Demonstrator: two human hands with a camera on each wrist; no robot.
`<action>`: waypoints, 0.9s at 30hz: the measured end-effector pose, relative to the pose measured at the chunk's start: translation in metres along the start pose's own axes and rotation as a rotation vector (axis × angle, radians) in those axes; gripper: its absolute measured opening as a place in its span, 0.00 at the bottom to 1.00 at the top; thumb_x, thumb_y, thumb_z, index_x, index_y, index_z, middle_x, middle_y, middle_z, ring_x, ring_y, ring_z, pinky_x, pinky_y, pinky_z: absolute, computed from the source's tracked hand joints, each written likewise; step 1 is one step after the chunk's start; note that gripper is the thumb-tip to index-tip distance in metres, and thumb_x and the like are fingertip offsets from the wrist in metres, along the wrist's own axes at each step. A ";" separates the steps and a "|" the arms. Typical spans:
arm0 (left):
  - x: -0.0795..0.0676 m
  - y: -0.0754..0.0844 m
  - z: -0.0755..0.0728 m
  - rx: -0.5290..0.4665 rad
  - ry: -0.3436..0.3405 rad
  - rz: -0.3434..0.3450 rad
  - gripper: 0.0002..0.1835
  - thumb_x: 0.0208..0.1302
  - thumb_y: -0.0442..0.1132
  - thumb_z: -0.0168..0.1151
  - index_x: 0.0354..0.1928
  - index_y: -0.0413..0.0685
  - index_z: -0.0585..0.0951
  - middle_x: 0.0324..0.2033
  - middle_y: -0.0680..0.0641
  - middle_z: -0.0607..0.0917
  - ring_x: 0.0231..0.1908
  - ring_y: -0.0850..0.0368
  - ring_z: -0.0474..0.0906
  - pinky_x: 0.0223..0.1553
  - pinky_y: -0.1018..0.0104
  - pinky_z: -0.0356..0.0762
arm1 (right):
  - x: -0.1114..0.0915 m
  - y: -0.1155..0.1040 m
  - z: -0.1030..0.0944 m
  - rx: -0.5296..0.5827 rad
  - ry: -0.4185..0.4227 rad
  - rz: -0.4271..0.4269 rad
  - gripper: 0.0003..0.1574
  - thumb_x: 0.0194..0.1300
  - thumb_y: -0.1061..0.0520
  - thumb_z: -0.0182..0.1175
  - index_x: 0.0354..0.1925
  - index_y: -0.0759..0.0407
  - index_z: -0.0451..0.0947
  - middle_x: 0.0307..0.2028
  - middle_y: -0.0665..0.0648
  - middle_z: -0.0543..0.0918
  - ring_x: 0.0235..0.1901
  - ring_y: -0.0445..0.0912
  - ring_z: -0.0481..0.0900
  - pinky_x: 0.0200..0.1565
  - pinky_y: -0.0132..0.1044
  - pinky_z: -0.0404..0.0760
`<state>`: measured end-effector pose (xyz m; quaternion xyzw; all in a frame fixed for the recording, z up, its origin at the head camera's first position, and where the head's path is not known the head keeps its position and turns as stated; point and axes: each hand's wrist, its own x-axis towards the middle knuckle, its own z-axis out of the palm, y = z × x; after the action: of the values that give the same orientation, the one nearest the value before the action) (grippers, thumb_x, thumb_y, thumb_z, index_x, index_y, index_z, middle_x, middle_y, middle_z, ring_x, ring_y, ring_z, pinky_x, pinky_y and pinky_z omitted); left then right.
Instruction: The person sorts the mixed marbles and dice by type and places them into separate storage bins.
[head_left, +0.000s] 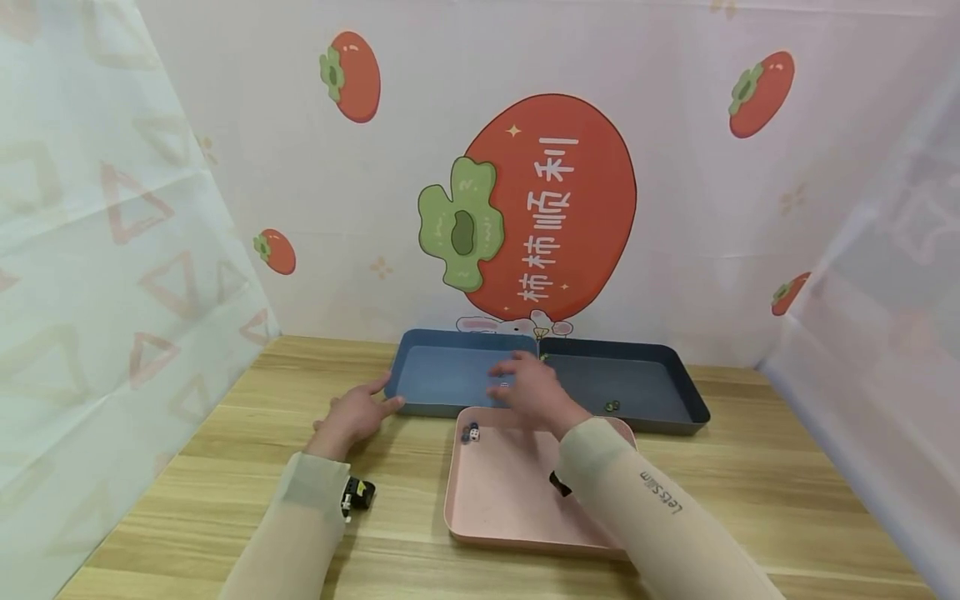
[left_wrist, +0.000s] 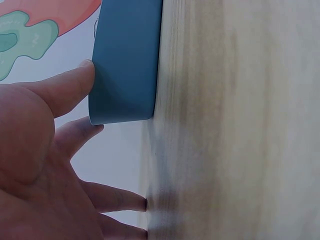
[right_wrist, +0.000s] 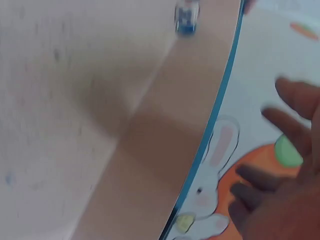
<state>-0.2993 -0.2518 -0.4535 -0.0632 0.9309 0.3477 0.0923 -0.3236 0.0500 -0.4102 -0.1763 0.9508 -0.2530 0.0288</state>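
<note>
My left hand (head_left: pixel 356 414) is at the left end of the blue tray (head_left: pixel 442 371). Its thumb touches the rim and its index finger the corner, with the fingers spread, as the left wrist view shows; two other fingertips reach the tabletop. Above the right part of that tray is my right hand (head_left: pixel 532 387), blurred, its fingers apart and loosely bent, with nothing seen in its grasp. A tiny whitish piece (head_left: pixel 504 385) shows between its fingers; whether it lies on the tray floor is unclear. Small dice (head_left: pixel 471 432), white and dark blue, cluster in the pink tray's far-left corner.
The pink tray (head_left: pixel 495 500) stands in front, partly under my right forearm. A dark grey tray (head_left: pixel 630 383) adjoins the blue one, holding small green pieces (head_left: pixel 612 407) and a yellowish-green piece (head_left: pixel 543 357) at its far-left corner. A printed cloth (head_left: pixel 675 250) hangs behind the table.
</note>
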 end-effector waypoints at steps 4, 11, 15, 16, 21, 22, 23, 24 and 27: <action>0.000 -0.001 0.000 -0.004 0.002 0.003 0.40 0.69 0.65 0.55 0.78 0.66 0.57 0.73 0.37 0.60 0.66 0.15 0.27 0.48 0.13 0.21 | -0.008 -0.011 0.008 -0.062 -0.125 -0.167 0.12 0.68 0.55 0.64 0.49 0.50 0.88 0.68 0.62 0.70 0.72 0.61 0.55 0.68 0.62 0.57; 0.000 0.000 -0.001 0.005 0.002 0.005 0.40 0.69 0.65 0.55 0.78 0.66 0.57 0.73 0.38 0.61 0.66 0.15 0.29 0.48 0.13 0.22 | -0.013 -0.016 0.024 -0.267 -0.153 -0.290 0.13 0.64 0.62 0.66 0.44 0.47 0.90 0.60 0.59 0.79 0.73 0.61 0.54 0.70 0.60 0.52; -0.001 0.000 -0.001 0.010 0.002 0.006 0.39 0.69 0.65 0.55 0.78 0.65 0.57 0.73 0.38 0.61 0.66 0.15 0.29 0.49 0.13 0.23 | -0.015 -0.015 0.031 -0.324 -0.180 -0.251 0.15 0.64 0.59 0.69 0.46 0.41 0.89 0.69 0.62 0.69 0.74 0.60 0.51 0.69 0.62 0.51; -0.001 0.000 -0.001 0.012 0.003 0.006 0.39 0.69 0.65 0.55 0.78 0.65 0.57 0.73 0.37 0.61 0.66 0.15 0.30 0.49 0.13 0.23 | -0.016 -0.014 0.032 -0.329 -0.176 -0.246 0.15 0.64 0.59 0.68 0.45 0.40 0.88 0.69 0.62 0.69 0.74 0.60 0.52 0.69 0.62 0.51; -0.001 0.000 -0.001 0.010 0.006 0.007 0.39 0.69 0.64 0.55 0.78 0.65 0.57 0.73 0.37 0.61 0.66 0.15 0.30 0.49 0.13 0.23 | -0.015 -0.015 0.036 -0.342 -0.151 -0.233 0.07 0.64 0.57 0.68 0.32 0.42 0.85 0.66 0.58 0.74 0.73 0.57 0.53 0.68 0.61 0.52; -0.001 0.000 -0.001 0.007 0.005 0.007 0.40 0.69 0.65 0.55 0.78 0.65 0.57 0.73 0.37 0.61 0.66 0.15 0.29 0.49 0.13 0.22 | -0.014 -0.015 0.036 -0.340 -0.150 -0.230 0.08 0.63 0.57 0.68 0.29 0.42 0.84 0.65 0.57 0.74 0.73 0.57 0.53 0.68 0.61 0.52; -0.001 0.000 -0.001 0.004 0.004 0.006 0.40 0.69 0.65 0.55 0.78 0.65 0.57 0.73 0.38 0.61 0.66 0.15 0.29 0.49 0.13 0.22 | -0.014 -0.015 0.036 -0.334 -0.152 -0.227 0.09 0.63 0.57 0.68 0.28 0.42 0.83 0.65 0.57 0.74 0.73 0.57 0.53 0.68 0.61 0.52; -0.001 0.000 -0.001 0.002 0.002 0.004 0.39 0.69 0.65 0.55 0.78 0.66 0.57 0.73 0.38 0.61 0.66 0.16 0.29 0.49 0.13 0.22 | -0.014 -0.015 0.036 -0.332 -0.155 -0.224 0.10 0.62 0.57 0.68 0.27 0.42 0.82 0.65 0.57 0.74 0.73 0.57 0.52 0.68 0.61 0.51; 0.000 -0.001 -0.001 0.003 -0.004 0.000 0.40 0.69 0.66 0.55 0.78 0.68 0.56 0.73 0.39 0.61 0.67 0.16 0.28 0.49 0.13 0.22 | -0.014 -0.015 0.035 -0.340 -0.166 -0.222 0.12 0.62 0.59 0.67 0.27 0.41 0.81 0.66 0.58 0.73 0.73 0.58 0.52 0.68 0.62 0.51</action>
<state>-0.2992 -0.2529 -0.4531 -0.0622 0.9313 0.3463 0.0941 -0.3001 0.0263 -0.4336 -0.3026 0.9489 -0.0753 0.0487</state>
